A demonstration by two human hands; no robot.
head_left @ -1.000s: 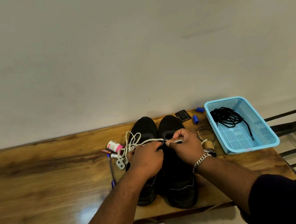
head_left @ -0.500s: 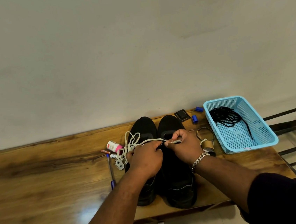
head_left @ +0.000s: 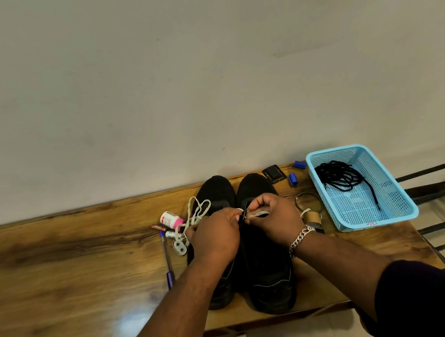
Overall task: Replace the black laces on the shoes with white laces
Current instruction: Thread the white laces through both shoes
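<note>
Head view, forward-down, seemingly near hands

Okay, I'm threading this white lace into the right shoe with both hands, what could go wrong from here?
1. The loose white lace lies looped beside the pink-capped bottle and batteries; pulling it through may drag or roll them.
2. Both hands, left hand and right hand, crowd over one spot on the right shoe, hiding the eyelets, so you might skip or cross one.
3. The tape roll sits close by your right wrist and could get knocked.
</note>
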